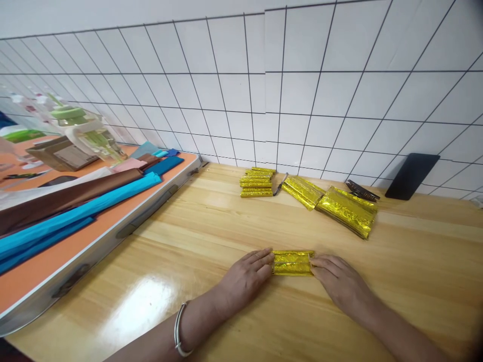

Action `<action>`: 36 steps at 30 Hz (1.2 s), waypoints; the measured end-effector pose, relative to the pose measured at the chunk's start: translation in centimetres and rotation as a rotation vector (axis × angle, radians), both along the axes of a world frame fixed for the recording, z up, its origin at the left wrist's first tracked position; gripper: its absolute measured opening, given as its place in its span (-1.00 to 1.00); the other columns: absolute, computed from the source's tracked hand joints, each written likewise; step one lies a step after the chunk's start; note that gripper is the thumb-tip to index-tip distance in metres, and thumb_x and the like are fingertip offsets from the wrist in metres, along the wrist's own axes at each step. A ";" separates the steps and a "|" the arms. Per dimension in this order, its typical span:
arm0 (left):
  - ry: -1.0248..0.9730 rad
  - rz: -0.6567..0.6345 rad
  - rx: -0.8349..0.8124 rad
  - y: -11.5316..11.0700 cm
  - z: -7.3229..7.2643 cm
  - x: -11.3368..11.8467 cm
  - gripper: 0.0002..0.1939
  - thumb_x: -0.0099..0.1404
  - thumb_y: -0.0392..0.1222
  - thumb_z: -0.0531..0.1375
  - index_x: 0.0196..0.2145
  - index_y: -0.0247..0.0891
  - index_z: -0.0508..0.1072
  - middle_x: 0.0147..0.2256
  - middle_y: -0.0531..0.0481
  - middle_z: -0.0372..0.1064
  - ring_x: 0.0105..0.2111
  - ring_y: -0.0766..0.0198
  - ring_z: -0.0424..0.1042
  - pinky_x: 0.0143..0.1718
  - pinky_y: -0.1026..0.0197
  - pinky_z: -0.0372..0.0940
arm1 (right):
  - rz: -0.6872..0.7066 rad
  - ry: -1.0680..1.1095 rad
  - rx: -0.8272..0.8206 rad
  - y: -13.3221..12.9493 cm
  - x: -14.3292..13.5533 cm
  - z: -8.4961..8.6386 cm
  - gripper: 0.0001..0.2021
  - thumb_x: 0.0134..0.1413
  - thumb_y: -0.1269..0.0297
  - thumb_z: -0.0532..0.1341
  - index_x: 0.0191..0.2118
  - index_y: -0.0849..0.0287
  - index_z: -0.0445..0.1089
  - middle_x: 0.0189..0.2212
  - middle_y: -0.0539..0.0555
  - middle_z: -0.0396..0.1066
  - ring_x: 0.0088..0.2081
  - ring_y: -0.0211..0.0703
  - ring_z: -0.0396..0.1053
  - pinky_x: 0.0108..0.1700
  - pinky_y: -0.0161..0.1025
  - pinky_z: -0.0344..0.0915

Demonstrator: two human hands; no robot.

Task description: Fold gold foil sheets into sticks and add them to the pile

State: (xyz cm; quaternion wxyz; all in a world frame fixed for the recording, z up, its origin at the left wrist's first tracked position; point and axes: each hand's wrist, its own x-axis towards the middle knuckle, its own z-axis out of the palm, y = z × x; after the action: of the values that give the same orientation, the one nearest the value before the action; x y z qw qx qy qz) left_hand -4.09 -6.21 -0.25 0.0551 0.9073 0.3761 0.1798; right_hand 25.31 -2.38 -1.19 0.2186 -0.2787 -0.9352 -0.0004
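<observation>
A shiny gold foil sheet [293, 263] with crosswise folds lies on the wooden table in front of me. My left hand [247, 274] has its fingers pressed together on the sheet's left edge. At the opposite edge, my right hand [341, 284] grips the foil between thumb and fingers. Folded gold foil strips [256, 182] are stacked near the wall. Further right lie a gold foil piece [303, 192] and a thicker pile of flat gold foil sheets [347, 211], whose corners meet.
A pen [280, 184] lies beside the strips. By the wall are a dark hair clip [362, 191] and a leaning black phone [412, 176]. Leftward, an orange-topped table [151, 198] carries rolled cloth or paper [86, 211], a cardboard box [62, 153] and a green-lidded bottle [88, 131].
</observation>
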 end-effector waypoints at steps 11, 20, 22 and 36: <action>-0.050 -0.016 -0.126 0.2 1.8 -0.3 -0.77 0.35 -0.17 0.01 -0.12 -0.28 0.35 0.04 -0.11 0.29 0.15 0.16 0.14 0.15 0.07 0.11 | 0.016 0.008 -0.068 -0.5 -0.5 2.5 -0.83 0.15 0.39 0.12 -0.15 0.17 0.39 -0.14 0.15 0.42 -0.06 -0.07 0.33 -0.04 -0.05 0.34; -0.063 -0.050 -0.197 0.2 2.6 -0.8 -0.76 0.33 -0.12 0.05 -0.09 -0.22 0.35 0.03 -0.06 0.30 0.11 0.14 0.19 0.08 0.08 0.15 | 0.004 -0.041 -0.004 0.4 0.4 1.6 -0.80 0.16 0.38 0.12 -0.11 0.16 0.39 -0.10 0.16 0.41 -0.04 -0.07 0.31 -0.01 -0.04 0.32; -0.106 -0.022 -0.221 0.5 2.5 -0.6 -0.77 0.36 -0.14 0.02 -0.10 -0.21 0.35 -0.04 -0.05 0.36 0.03 0.19 0.27 0.04 0.13 0.18 | 0.013 -0.028 -0.040 0.4 0.3 1.8 -0.81 0.16 0.36 0.12 -0.12 0.15 0.39 -0.11 0.16 0.41 -0.06 -0.09 0.32 -0.03 -0.06 0.34; -0.167 -0.002 -0.291 2.6 3.0 1.3 -0.81 0.35 -0.27 0.00 -0.22 -0.25 0.41 -0.29 -0.04 0.40 -0.27 0.30 0.37 -0.23 0.30 0.27 | -0.023 -0.045 -0.022 1.8 0.5 1.5 -0.76 0.17 0.45 0.05 -0.12 0.14 0.40 -0.12 0.13 0.42 -0.05 -0.09 0.31 -0.04 -0.06 0.34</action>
State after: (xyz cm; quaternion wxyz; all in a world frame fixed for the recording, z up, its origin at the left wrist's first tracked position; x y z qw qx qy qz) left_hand -2.79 -3.62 2.78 0.2171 0.8721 0.3912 0.1981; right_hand 25.81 -0.62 0.27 0.1946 -0.2917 -0.9365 0.0011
